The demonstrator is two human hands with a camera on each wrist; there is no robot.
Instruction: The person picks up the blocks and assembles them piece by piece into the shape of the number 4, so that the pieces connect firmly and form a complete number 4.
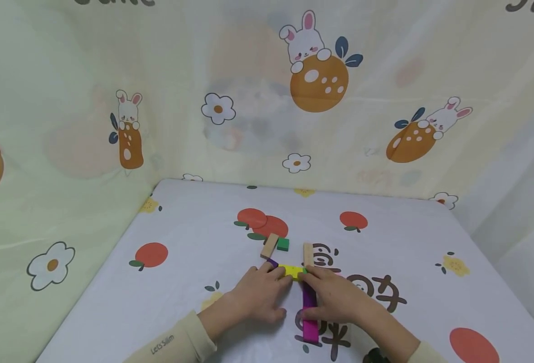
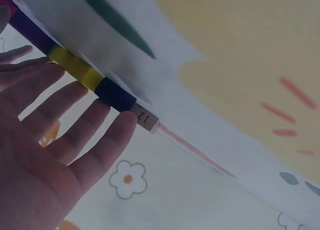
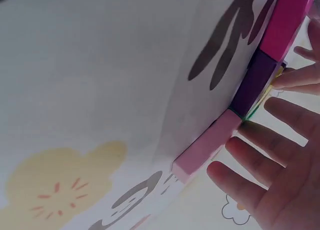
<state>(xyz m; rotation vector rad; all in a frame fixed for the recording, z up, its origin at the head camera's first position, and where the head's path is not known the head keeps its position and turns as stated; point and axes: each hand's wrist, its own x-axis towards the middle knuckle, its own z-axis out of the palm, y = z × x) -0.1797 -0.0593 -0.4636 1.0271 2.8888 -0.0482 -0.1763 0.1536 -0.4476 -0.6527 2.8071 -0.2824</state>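
Note:
Coloured wooden blocks lie end to end on the table under both hands. My left hand [image 1: 260, 292] rests its fingertips along a yellow block [image 1: 289, 273] and a small dark purple block [image 1: 272, 263]. In the left wrist view its fingers are extended beside the row, near a wooden block [image 2: 145, 118] marked 12. My right hand [image 1: 337, 297] has its fingertips by the plain wooden block [image 1: 308, 253] and the corner with a bit of green. Its thumb lies at the magenta block [image 1: 311, 327], below a longer purple block [image 1: 309, 295]. The right wrist view shows its fingers spread and nearly straight.
A separate green block [image 1: 283, 244] lies beyond the yellow one, beside the tilted wooden block. The white tablecloth [image 1: 194, 227] has printed fruit and lettering. A patterned curtain [image 1: 249, 141] rises behind and at the sides. A dark object [image 1: 376, 356] shows under the right forearm.

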